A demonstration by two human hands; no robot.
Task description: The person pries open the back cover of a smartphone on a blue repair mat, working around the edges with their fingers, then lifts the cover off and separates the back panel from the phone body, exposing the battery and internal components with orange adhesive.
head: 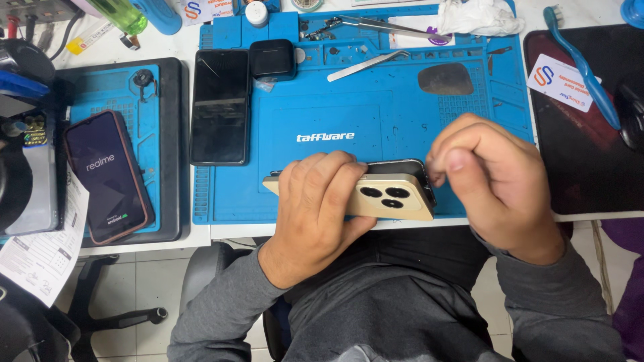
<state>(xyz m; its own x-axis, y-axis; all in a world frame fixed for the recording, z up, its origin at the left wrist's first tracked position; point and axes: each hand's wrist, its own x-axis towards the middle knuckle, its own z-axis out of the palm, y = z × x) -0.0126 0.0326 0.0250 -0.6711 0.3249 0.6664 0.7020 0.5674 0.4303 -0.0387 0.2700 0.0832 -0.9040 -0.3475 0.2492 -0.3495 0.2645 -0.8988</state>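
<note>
My left hand grips a gold smartphone by its long edge, back facing me, with three camera lenses showing. It is held just above the near edge of the blue work mat. My right hand is curled at the phone's right end, thumb and fingertips pressed against the dark rim there. Whether a small tool sits between those fingers is hidden.
A black phone lies screen-up at the mat's left, a dark earbud case beside it. Two tweezers and a crumpled wipe lie at the back. Left, a lit phone rests on a smaller mat. A blue brush lies right.
</note>
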